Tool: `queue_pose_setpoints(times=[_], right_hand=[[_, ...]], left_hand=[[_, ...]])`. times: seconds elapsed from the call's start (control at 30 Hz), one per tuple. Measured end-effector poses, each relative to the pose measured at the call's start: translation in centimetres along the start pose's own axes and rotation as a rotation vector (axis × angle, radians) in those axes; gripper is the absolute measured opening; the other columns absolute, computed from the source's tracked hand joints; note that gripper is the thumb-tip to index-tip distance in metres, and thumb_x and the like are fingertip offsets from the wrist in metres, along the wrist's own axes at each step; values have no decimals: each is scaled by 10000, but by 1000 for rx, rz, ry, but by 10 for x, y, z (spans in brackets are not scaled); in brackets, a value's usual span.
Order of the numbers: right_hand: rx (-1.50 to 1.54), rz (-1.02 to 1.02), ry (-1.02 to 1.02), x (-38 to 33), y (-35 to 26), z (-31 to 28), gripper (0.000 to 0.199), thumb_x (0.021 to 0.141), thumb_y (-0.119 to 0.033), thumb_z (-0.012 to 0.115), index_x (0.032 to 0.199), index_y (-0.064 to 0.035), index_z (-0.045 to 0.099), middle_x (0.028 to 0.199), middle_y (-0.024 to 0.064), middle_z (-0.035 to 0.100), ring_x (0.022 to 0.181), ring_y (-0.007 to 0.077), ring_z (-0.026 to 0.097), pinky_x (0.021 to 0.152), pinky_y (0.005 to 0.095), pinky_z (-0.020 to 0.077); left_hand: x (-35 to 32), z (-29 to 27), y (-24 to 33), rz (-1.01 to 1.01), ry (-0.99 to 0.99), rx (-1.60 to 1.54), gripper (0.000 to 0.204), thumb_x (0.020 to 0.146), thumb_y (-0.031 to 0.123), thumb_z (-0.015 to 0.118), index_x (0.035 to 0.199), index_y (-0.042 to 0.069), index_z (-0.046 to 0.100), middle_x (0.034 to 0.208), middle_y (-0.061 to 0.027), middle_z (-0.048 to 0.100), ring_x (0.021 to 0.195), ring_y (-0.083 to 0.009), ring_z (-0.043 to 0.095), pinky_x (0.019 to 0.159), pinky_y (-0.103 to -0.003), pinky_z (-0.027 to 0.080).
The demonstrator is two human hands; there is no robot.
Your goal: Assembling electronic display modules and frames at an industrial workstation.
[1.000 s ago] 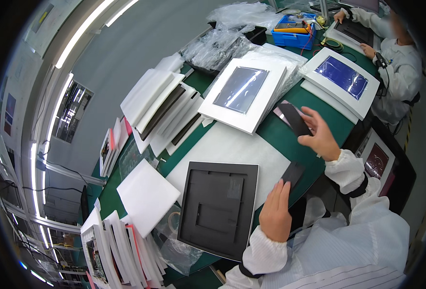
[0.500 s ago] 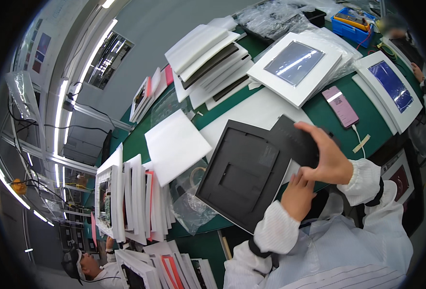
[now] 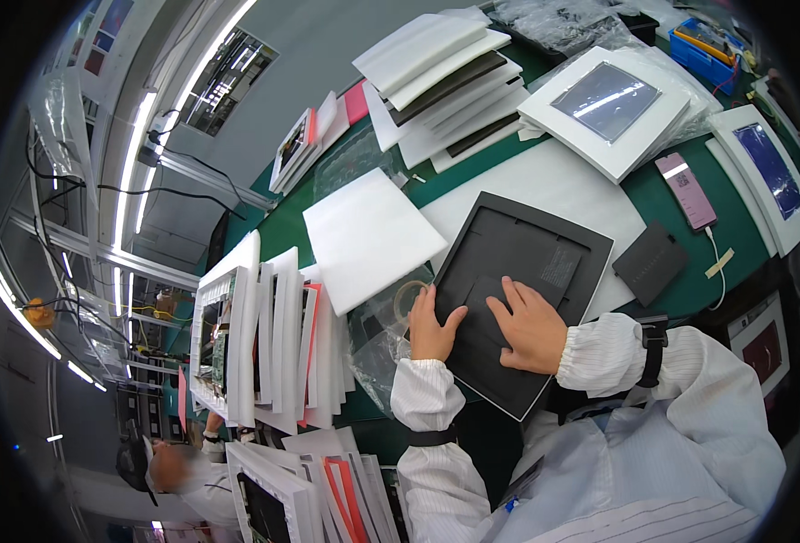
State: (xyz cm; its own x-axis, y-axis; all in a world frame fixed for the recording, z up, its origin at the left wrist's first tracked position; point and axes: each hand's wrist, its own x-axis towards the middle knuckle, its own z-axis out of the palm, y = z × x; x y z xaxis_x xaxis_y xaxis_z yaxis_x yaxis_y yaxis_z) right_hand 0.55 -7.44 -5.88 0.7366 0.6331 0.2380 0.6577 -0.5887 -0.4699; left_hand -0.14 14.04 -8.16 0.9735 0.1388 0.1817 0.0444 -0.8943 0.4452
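Note:
A black rectangular housing [image 3: 509, 262] with a recessed face and a pale outer edge lies tilted in front of me, partly over a white sheet [image 3: 563, 195]. My left hand [image 3: 433, 328] rests at its left edge, thumb and fingers apart. On the recessed face lies my right hand [image 3: 531, 330], fingers spread, covering part of the middle. Neither hand is closed around anything. A small dark flat cover [image 3: 651, 263] lies apart on the green table, right of the housing.
White foam sheets [image 3: 436, 54] are stacked at the back. Framed panels [image 3: 273, 335] stand in a row on the left, beside a square white sheet [image 3: 373, 237]. A pink phone [image 3: 686, 192] with a cable and a white-framed screen [image 3: 608, 104] lie on the right. Another person [image 3: 178, 466] is at lower left.
The dark cover has left my right hand and now lies on the table. Both hands have moved onto the housing, which now sits more upright in view. The whole view has shifted.

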Motion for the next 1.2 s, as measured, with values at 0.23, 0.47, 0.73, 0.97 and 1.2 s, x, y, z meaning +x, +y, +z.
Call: queue_pose_setpoints(times=[0.23, 0.47, 0.73, 0.97, 1.2], right_hand=[[-4, -208, -163, 3, 33, -14, 725, 711, -368, 714, 1268, -5, 424, 1347, 261, 362, 1282, 390, 317, 1069, 465, 259], [104, -176, -153, 4, 51, -15, 734, 664, -357, 752, 1250, -25, 460, 1368, 161, 388, 1321, 329, 283, 1097, 446, 229], [153, -51, -204, 14, 50, -17, 824, 642, -331, 777, 1306, -21, 398, 1427, 170, 288, 1364, 310, 184, 1116, 430, 181], [81, 6, -196, 16, 57, -19, 835, 664, -350, 756, 1329, -21, 374, 1443, 150, 272, 1371, 306, 169, 1120, 422, 168], [121, -107, -165, 16, 65, 0, 850, 662, -427, 729, 1327, -33, 377, 1437, 161, 283, 1364, 328, 187, 1107, 454, 178]], left_hand=[[6, 4, 7, -93, -27, 63, 761, 731, 348, 723, 1321, 2, 390, 1335, -177, 428, 1233, -334, 374, 1030, -426, 280], [6, 4, 15, -160, 24, 71, 746, 716, 348, 737, 1320, 59, 409, 1290, -131, 477, 1203, -309, 404, 1012, -424, 291], [5, -5, 17, -177, 15, 46, 728, 703, 337, 749, 1309, 89, 431, 1254, -124, 503, 1174, -308, 426, 998, -430, 298], [14, 2, 25, -158, 15, 49, 731, 682, 320, 760, 1297, 92, 439, 1237, -124, 505, 1164, -305, 427, 984, -428, 302], [10, -3, 5, -41, -17, 30, 838, 610, 349, 795, 1302, 64, 419, 1211, -177, 504, 1126, -361, 460, 953, -438, 349]])
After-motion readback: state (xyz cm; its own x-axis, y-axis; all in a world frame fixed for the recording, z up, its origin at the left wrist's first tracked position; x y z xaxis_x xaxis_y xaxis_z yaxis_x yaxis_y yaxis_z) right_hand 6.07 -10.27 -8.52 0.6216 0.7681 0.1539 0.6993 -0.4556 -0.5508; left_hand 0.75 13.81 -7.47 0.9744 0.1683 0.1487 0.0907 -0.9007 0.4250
